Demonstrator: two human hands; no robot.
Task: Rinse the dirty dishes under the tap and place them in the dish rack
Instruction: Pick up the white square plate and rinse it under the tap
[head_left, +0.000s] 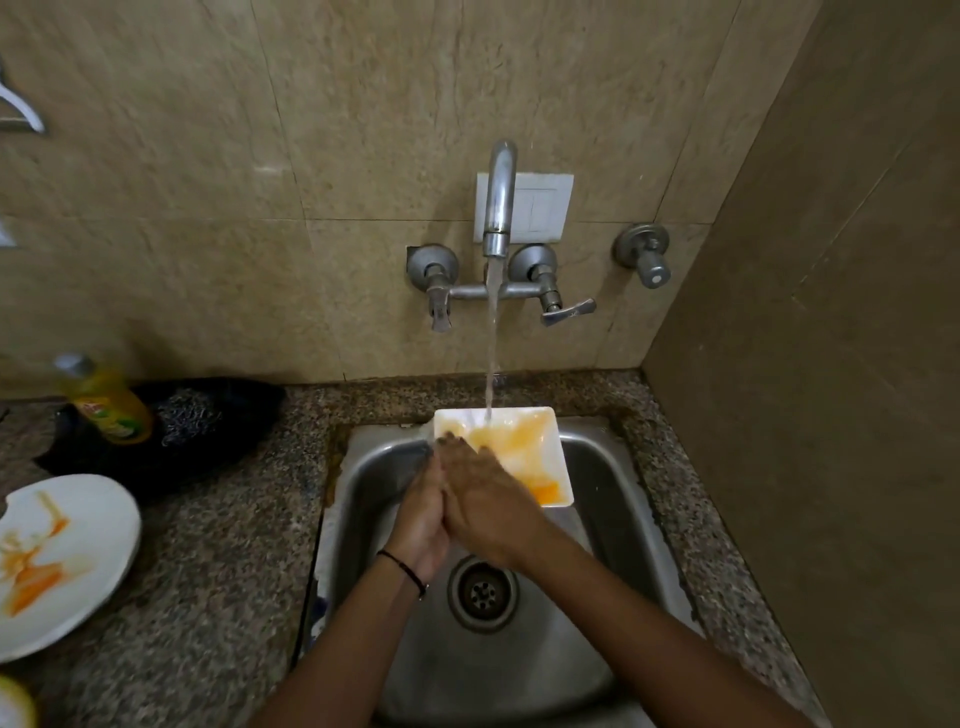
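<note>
I see a square white dish (524, 447), streaked with orange residue, held over the sink (613, 519) under the tap's (500, 202) stream. My left hand (423, 525) grips its near-left edge; my right hand (488, 506) lies flat inside. A stained plate (57, 561) waits on the counter (218, 545).
</note>
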